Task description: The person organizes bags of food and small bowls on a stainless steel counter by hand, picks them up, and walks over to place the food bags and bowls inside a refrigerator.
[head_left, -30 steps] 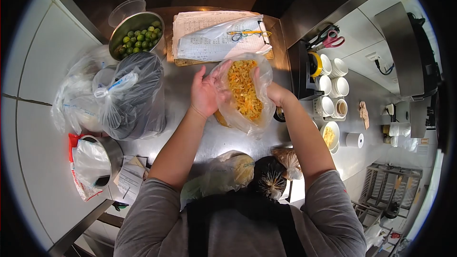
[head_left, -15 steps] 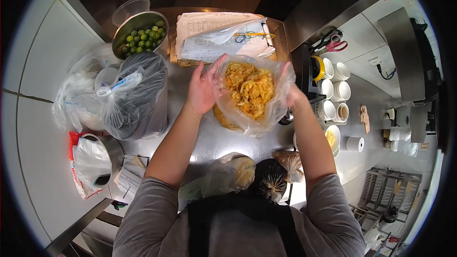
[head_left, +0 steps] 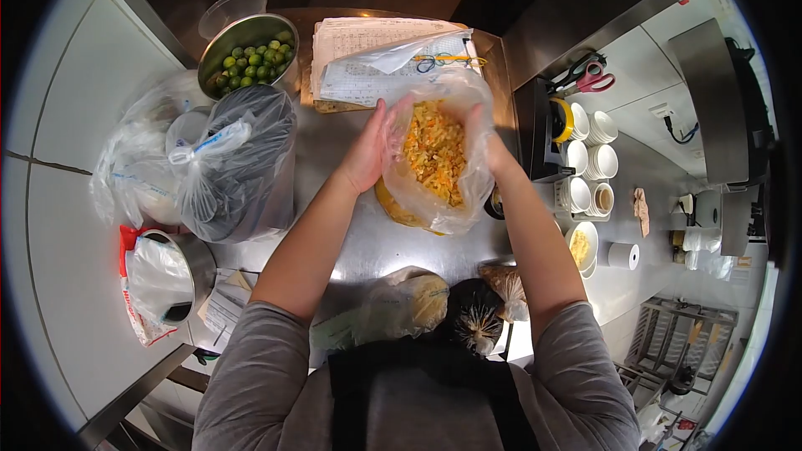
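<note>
A clear plastic bag (head_left: 468, 205) hangs over the steel counter with its mouth wide, facing me. Chopped yellow and orange food (head_left: 434, 154) lies inside it. My left hand (head_left: 365, 153) grips the bag's left side, thumb up along the film. On the opposite side my right hand (head_left: 494, 150) holds the bag's edge, its fingers partly covered by the plastic. Something yellow and round-edged (head_left: 394, 207) shows beneath the bag on the counter; the bag hides most of it.
A steel bowl of green limes (head_left: 251, 63) stands back left, near tied plastic bags (head_left: 234, 167). Papers on a clipboard (head_left: 359, 63) lie behind. Stacked white cups (head_left: 600, 142) and scissors (head_left: 595, 78) are right. More bags (head_left: 476, 317) sit close to my body.
The bag has tilted and narrowed between my hands, and both hands have come closer together. The food has gone from loose clumps to a more level, crumbly mass lower in the bag.
</note>
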The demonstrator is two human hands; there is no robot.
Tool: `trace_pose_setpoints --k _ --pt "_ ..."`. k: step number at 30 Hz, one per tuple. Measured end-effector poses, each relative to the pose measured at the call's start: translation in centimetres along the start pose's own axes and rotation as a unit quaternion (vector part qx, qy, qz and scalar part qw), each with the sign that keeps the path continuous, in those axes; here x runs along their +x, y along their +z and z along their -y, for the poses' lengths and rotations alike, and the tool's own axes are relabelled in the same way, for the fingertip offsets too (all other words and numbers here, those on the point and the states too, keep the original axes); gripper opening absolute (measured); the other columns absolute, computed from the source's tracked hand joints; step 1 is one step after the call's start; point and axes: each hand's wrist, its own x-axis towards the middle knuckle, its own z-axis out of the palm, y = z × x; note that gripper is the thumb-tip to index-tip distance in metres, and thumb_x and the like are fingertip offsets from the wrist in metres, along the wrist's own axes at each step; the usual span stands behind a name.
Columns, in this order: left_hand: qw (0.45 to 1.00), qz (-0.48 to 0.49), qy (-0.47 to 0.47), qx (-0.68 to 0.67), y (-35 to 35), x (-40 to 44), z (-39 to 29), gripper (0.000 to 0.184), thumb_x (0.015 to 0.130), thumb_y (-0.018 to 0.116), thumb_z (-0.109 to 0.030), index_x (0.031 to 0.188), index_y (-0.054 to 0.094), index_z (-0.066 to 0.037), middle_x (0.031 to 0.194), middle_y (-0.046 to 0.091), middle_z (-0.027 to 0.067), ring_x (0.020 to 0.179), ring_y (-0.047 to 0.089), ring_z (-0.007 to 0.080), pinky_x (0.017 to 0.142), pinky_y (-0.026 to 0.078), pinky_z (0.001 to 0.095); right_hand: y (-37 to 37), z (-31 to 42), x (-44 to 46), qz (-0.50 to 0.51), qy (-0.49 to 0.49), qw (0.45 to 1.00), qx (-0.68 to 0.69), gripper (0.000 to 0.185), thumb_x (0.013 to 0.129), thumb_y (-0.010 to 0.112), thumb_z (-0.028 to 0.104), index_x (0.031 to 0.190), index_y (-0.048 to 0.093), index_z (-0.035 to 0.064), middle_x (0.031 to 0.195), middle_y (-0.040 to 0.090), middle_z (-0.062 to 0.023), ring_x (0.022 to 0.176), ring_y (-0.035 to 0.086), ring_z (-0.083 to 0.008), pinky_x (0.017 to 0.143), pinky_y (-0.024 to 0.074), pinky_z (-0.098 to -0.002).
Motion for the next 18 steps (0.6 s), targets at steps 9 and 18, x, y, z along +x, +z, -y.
trace_pose_setpoints --k 9,18 --pt "0.999 -0.020 0.009 -0.046 -1.6 0.1 2.0 0.083 0.083 0.025 -0.075 0.145 0.027 -0.020 0.139 0.041 0.0064 0.114 0.047 0.0184 0.088 0.036 0.0281 4.9 6.9 -0.6 0.046 0.181 0.982 -0.028 0.086 0.088 0.018 0.069 0.132 0.043 -0.0004 0.128 0.050 -0.0159 0.119 0.046 -0.0253 0.101 0.0354 -0.0357" --pt "0.984 0.037 0.094 -0.149 0.1 -2.7 -0.2 0.079 0.089 0.020 -0.068 0.142 0.033 -0.011 0.146 0.031 0.0040 0.130 0.035 0.0219 0.108 0.027 0.0373 -0.4 6.5 -2.1 0.009 0.132 0.981 0.139 0.108 0.072 0.006 0.085 0.119 0.057 0.0017 0.117 0.059 -0.0093 0.105 0.051 -0.0217 0.091 0.0408 -0.0392"
